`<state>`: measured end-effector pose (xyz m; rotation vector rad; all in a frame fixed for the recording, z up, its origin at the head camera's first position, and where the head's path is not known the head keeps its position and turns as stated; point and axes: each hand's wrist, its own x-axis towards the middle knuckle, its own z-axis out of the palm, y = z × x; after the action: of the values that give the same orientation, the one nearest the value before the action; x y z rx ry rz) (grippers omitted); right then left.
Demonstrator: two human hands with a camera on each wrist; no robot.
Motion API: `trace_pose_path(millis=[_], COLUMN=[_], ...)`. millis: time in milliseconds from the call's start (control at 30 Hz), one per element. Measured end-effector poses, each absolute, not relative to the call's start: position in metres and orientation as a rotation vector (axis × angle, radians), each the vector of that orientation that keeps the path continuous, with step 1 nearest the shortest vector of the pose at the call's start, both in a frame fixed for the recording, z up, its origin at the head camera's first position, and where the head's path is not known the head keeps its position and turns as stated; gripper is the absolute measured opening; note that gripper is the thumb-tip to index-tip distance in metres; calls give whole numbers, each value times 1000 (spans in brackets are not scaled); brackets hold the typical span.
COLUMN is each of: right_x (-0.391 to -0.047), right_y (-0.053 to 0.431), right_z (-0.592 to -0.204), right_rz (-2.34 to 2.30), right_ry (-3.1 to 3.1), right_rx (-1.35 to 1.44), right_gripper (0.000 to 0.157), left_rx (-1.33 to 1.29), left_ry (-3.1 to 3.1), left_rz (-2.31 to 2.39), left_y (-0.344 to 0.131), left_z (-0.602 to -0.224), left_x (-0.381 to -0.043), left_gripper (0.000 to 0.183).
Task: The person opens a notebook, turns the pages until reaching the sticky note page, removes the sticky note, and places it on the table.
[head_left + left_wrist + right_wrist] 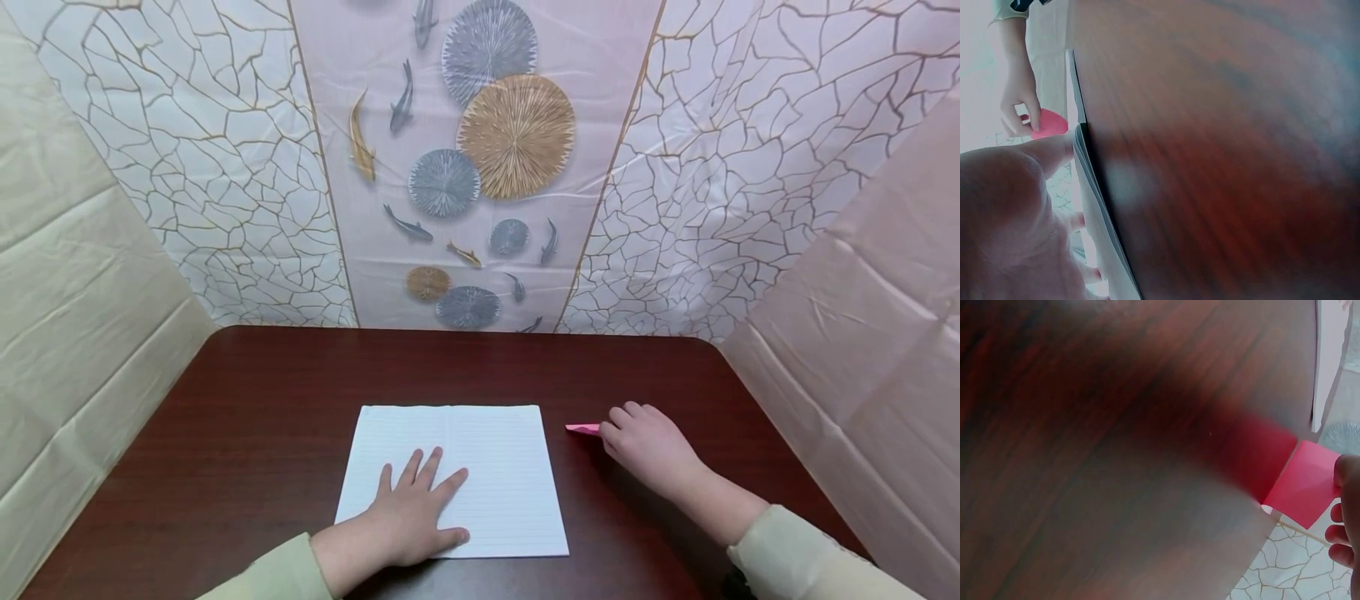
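An open lined notebook [506,467] lies on the table. My left hand [408,517] rests on its left page with the fingers spread and straight, the thumb reaching onto the right page. To the notebook's right, my right hand [651,446] pinches a small square of pink paper [1307,484], which looks like a sticky note. In the right wrist view one edge of the paper is at the tabletop and the rest stands up from it, held between thumb and fingers. The left wrist view shows the same pink paper [1052,124] beyond the notebook's edge.
The dark brown wooden table [262,417] has rounded far corners. Behind it hangs a patterned cloth [450,250] with fish and round leaf shapes. Plain beige cloth [862,275] flanks the table on both sides.
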<state>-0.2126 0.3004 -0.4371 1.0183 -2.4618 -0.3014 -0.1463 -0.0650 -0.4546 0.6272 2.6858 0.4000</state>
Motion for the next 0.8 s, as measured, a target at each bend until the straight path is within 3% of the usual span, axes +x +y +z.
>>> trace_pose_path(millis=[367, 800], right_x=[-206, -198], right_y=[299, 281], right_z=[-451, -453], right_rz=[-245, -113], right_ry=[-2420, -2788], right_rx=[1046, 773], right_gripper=[18, 28], left_rx=[631, 638], left_ry=[2690, 2691], left_rz=[404, 398], left_y=[-66, -65], left_z=[-455, -454], left_x=[-146, -146], left_gripper=[78, 78])
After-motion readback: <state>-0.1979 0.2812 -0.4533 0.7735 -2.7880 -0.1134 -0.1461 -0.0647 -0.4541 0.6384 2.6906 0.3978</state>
